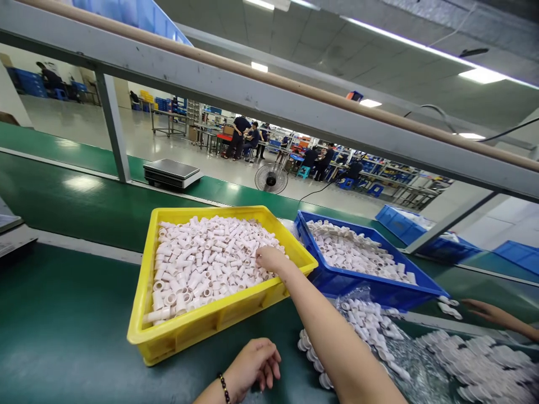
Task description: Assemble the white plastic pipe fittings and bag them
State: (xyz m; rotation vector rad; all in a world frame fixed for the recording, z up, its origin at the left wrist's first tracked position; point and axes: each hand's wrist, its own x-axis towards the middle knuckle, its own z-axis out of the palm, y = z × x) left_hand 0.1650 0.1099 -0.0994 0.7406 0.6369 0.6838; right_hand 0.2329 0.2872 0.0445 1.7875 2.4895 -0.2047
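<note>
A yellow crate (219,322) full of short white plastic pipe fittings (210,261) stands on the green table. My right hand (273,260) reaches over its near right rim, fingers closed at the fittings; a fitting seems to be between the fingertips, partly hidden. Below the crate's near side, just over the table, my left hand (254,362) hangs loosely curled, fingers slightly apart and holding nothing visible. Beside the yellow crate on the right, a blue crate (337,283) holds more white fittings.
White parts (366,325) lie partly on a clear plastic bag (416,359) at right. Another person's hand (484,311) is beyond them. A scale (172,171) sits behind the yellow crate. A metal rail (269,101) crosses above; a fan (271,178) stands beyond.
</note>
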